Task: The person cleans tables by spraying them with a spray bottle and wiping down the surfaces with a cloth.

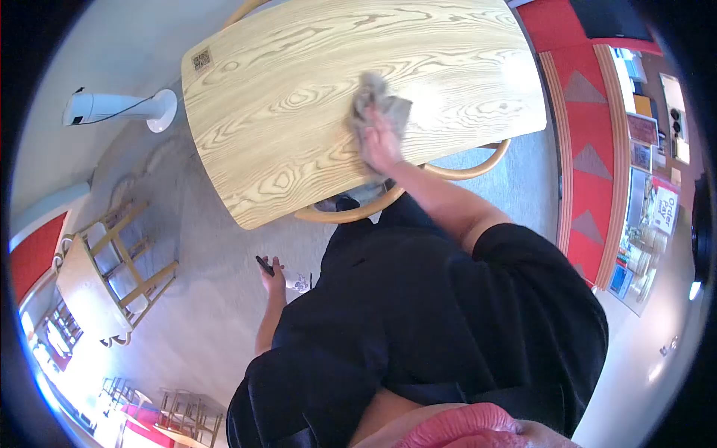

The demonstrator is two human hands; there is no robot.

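Observation:
My right hand (382, 143) presses a crumpled grey cloth (371, 93) onto the wood-grain table (284, 142); hand and cloth are slightly blurred. Low at my left side, away from the table, my left hand (275, 273) is closed around what looks like a spray bottle. Its black head (264, 264) pokes out past the fingers, and a pale body with dark print (300, 281) shows on the other side. A square code sticker (202, 60) is on the table's far left corner.
Curved wooden chair backs (478, 173) stand at the table's near edge, close to my body. A white cylindrical device (119, 109) is beyond the left end. Another table (84, 287) with chairs is at left. A red counter front (586, 160) runs along the right.

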